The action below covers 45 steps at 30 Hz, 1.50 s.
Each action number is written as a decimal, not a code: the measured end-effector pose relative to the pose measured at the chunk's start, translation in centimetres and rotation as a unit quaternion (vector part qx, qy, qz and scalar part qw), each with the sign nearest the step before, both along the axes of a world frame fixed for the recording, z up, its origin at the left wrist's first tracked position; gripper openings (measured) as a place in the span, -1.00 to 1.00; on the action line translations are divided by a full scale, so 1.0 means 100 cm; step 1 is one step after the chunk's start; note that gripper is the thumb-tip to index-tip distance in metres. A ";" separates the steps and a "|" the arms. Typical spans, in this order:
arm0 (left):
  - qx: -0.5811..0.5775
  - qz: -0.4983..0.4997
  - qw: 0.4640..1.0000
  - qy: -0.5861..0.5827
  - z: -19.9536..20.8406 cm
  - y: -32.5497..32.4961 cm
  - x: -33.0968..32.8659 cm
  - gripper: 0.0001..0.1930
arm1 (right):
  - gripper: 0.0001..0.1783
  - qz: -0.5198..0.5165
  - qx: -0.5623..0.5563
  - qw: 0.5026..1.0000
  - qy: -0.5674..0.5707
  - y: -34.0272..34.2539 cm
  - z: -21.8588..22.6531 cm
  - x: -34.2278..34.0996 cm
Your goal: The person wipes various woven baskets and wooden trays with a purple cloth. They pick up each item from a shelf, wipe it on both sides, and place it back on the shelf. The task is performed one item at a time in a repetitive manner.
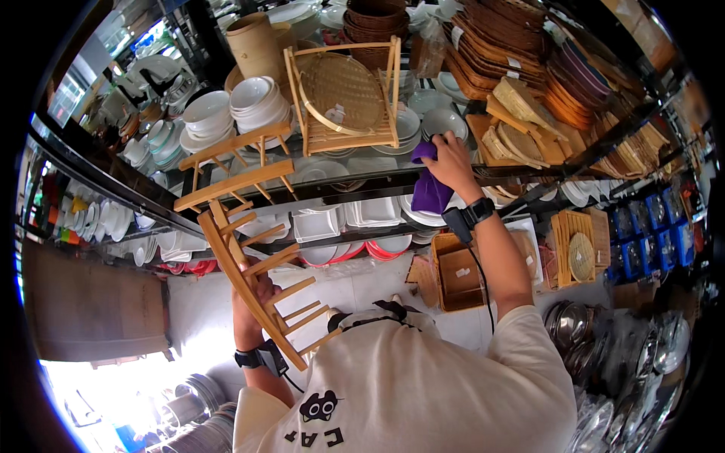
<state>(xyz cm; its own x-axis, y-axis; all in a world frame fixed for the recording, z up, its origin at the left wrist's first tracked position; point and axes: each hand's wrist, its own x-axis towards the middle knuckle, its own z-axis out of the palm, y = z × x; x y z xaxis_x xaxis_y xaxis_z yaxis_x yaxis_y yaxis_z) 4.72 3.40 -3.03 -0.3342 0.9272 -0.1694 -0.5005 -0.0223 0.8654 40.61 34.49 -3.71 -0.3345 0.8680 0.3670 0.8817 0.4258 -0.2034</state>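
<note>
My left hand (260, 287) is closed round a wooden peg rack (245, 279), held tilted in front of the shelves. Most of those fingers are behind its rails. A second wooden peg rack (238, 185) lies on the edge of the glass shelf just beyond it. My right hand (451, 162) grips a purple cloth (432, 192) at the front edge of the same shelf, and part of the cloth hangs down over it. Left of the cloth stands a bamboo frame (351, 141) with a round woven tray (340, 87) leaning in it.
White bowls (257, 106) stand stacked on the left of the shelf, near a bamboo cylinder (255, 49). Woven trays (491, 45) and wooden boards (529, 140) fill its right. Below are white square dishes (317, 224). A wooden box (459, 275) sits low, and a large carton (91, 302) stands left.
</note>
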 end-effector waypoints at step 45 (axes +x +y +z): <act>-0.004 -0.306 0.952 -0.020 0.074 0.178 0.215 -0.72 | -0.42 0.086 -0.332 0.732 0.589 -0.233 0.054 0.085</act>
<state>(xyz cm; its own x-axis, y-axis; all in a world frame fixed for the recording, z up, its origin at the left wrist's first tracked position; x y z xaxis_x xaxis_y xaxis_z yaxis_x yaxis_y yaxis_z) 26.19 21.23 4.42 0.2743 0.9450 -0.1781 -0.4506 0.2900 0.8443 49.09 11.17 1.67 -0.2514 0.9679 0.0044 -0.1270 -0.0285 -0.9915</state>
